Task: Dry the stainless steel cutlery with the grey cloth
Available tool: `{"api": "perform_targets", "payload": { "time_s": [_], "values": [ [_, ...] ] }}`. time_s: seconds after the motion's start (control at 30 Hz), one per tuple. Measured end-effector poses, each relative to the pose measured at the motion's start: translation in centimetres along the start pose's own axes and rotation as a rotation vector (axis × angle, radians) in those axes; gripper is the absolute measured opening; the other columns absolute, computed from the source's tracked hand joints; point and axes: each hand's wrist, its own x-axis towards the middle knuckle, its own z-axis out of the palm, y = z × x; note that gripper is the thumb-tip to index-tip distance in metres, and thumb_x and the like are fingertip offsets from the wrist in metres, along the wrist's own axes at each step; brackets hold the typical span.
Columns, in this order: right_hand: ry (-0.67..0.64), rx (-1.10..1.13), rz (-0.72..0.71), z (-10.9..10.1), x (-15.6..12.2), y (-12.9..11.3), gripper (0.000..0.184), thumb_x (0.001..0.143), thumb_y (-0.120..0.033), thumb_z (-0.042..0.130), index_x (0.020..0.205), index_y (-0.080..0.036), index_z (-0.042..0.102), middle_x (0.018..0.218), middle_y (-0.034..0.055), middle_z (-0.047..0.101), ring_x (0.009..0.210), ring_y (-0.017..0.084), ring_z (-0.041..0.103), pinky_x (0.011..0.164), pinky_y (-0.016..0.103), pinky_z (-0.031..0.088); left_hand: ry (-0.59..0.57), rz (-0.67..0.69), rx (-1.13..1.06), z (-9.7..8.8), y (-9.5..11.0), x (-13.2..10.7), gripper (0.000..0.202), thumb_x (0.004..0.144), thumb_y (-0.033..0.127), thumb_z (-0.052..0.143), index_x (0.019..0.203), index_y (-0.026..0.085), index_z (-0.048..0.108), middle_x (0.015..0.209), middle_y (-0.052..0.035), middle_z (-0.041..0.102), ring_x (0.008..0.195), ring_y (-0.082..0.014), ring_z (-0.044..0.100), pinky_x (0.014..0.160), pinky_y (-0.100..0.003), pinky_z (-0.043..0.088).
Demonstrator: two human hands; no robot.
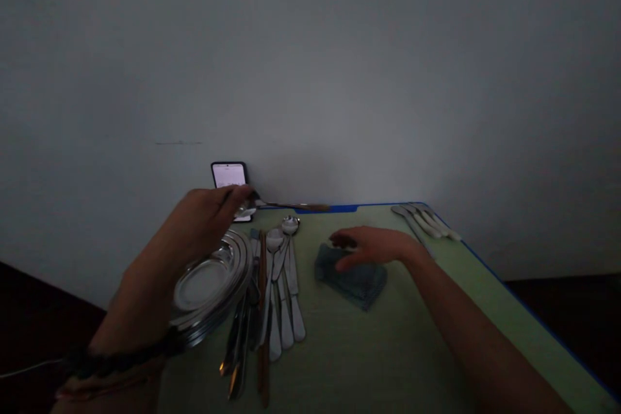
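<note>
My left hand (206, 220) is raised over a stack of steel plates (213, 284) and is closed on a long utensil (291, 206) whose handle points right along the table's far edge. My right hand (371, 247) lies flat with its fingers stretched out on a folded grey-blue cloth (352, 278) in the middle of the green table (369, 349). Between plates and cloth lies a row of spoons and knives (279, 284), handles toward me.
A lit phone (229, 176) leans against the white wall behind the plates. Several pale-handled utensils (427, 221) lie at the far right corner. The table has a blue edge (533, 317) on the right; the room is dim.
</note>
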Motion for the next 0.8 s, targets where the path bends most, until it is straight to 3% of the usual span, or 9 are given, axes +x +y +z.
{"api": "perform_targets", "payload": {
  "time_s": [0.07, 0.13, 0.2, 0.27, 0.37, 0.47, 0.53, 0.63, 0.8],
  "values": [
    [0.056, 0.163, -0.042, -1.0, -1.1, -0.4, 0.076, 0.070, -0.050, 0.061, 0.133, -0.018, 0.033, 0.131, 0.0127, 0.046, 0.112, 0.021, 0.048, 0.091, 0.031, 0.039, -0.055, 0.124, 0.028, 0.9, 1.4, 0.1, 0.046, 0.087, 0.042, 0.025, 0.091, 0.016, 0.063, 0.071, -0.0056, 0.063, 0.061, -0.0173, 0.055, 0.056, -0.028, 0.036],
    [0.071, 0.318, -0.107, -2.0, -2.2, -1.3, 0.072, 0.074, -0.044, 0.059, 0.134, -0.019, 0.029, 0.128, 0.0115, 0.048, 0.110, 0.018, 0.049, 0.089, 0.030, 0.039, -0.071, 0.217, 0.020, 2.2, 3.2, 0.2, 0.045, 0.088, 0.043, 0.024, 0.088, 0.019, 0.062, 0.073, -0.0044, 0.064, 0.064, -0.0176, 0.057, 0.057, -0.027, 0.037],
    [-0.055, 0.380, -0.177, -2.6, -2.9, -2.4, 0.051, 0.083, -0.042, 0.048, 0.127, -0.017, 0.040, 0.101, 0.0078, 0.062, 0.083, 0.013, 0.058, 0.073, 0.026, 0.045, -0.070, 0.287, 0.007, 3.7, 5.1, 0.0, 0.045, 0.090, 0.043, 0.023, 0.082, 0.019, 0.061, 0.073, -0.0029, 0.063, 0.065, -0.0166, 0.056, 0.057, -0.026, 0.037],
    [-0.157, 0.316, -0.166, -2.9, -3.2, -3.3, 0.042, 0.087, -0.044, 0.037, 0.109, -0.013, 0.056, 0.072, 0.0017, 0.058, 0.055, 0.008, 0.048, 0.052, 0.021, 0.040, -0.083, 0.399, -0.008, 5.2, 6.8, -0.3, 0.043, 0.091, 0.042, 0.024, 0.080, 0.020, 0.059, 0.076, -0.0021, 0.061, 0.071, -0.0159, 0.056, 0.060, -0.025, 0.038],
    [-0.037, 0.189, -0.114, -3.1, -3.7, -3.4, 0.039, 0.089, -0.038, 0.032, 0.095, -0.012, 0.061, 0.066, 0.0000, 0.051, 0.053, 0.007, 0.043, 0.049, 0.019, 0.035, -0.091, 0.442, -0.067, 7.1, 8.4, -0.8, 0.042, 0.092, 0.039, 0.022, 0.081, 0.019, 0.057, 0.078, -0.0020, 0.059, 0.071, -0.0148, 0.055, 0.064, -0.026, 0.040],
    [0.068, 0.079, -0.068, -3.7, -5.0, -1.5, 0.031, 0.088, -0.030, 0.036, 0.095, -0.013, 0.062, 0.072, 0.0016, 0.053, 0.061, 0.008, 0.047, 0.054, 0.018, 0.037, -0.133, 0.413, -0.189, 8.6, 8.9, -1.0, 0.042, 0.093, 0.038, 0.019, 0.084, 0.017, 0.055, 0.083, -0.0037, 0.058, 0.079, -0.0159, 0.054, 0.073, -0.029, 0.042],
    [0.074, 0.046, 0.032, -4.3, -6.2, 0.6, 0.030, 0.088, -0.030, 0.037, 0.097, -0.015, 0.062, 0.070, 0.0001, 0.053, 0.057, 0.008, 0.047, 0.051, 0.018, 0.037, -0.140, 0.396, -0.209, 9.5, 9.2, -1.1, 0.039, 0.092, 0.040, 0.023, 0.090, 0.016, 0.054, 0.092, -0.0060, 0.057, 0.088, -0.0183, 0.052, 0.081, -0.033, 0.041],
    [0.165, -0.046, 0.367, -5.0, -7.7, 4.2, 0.030, 0.088, -0.031, 0.038, 0.095, -0.015, 0.062, 0.060, -0.0016, 0.052, 0.050, 0.007, 0.048, 0.050, 0.019, 0.039, -0.126, 0.406, -0.131, 11.4, 10.5, -1.3, 0.037, 0.090, 0.042, 0.030, 0.102, 0.015, 0.052, 0.106, -0.0090, 0.053, 0.101, -0.0221, 0.047, 0.090, -0.039, 0.037],
    [0.273, -0.158, 0.663, -5.1, -8.3, 9.2, 0.029, 0.090, -0.030, 0.039, 0.098, -0.010, 0.058, 0.083, 0.0056, 0.060, 0.066, 0.011, 0.057, 0.061, 0.027, 0.048, -0.146, 0.464, -0.081, 16.2, 14.0, -1.7, 0.039, 0.087, 0.043, 0.038, 0.112, 0.015, 0.050, 0.118, -0.0124, 0.049, 0.113, -0.0269, 0.040, 0.094, -0.043, 0.034]
  ]
}}
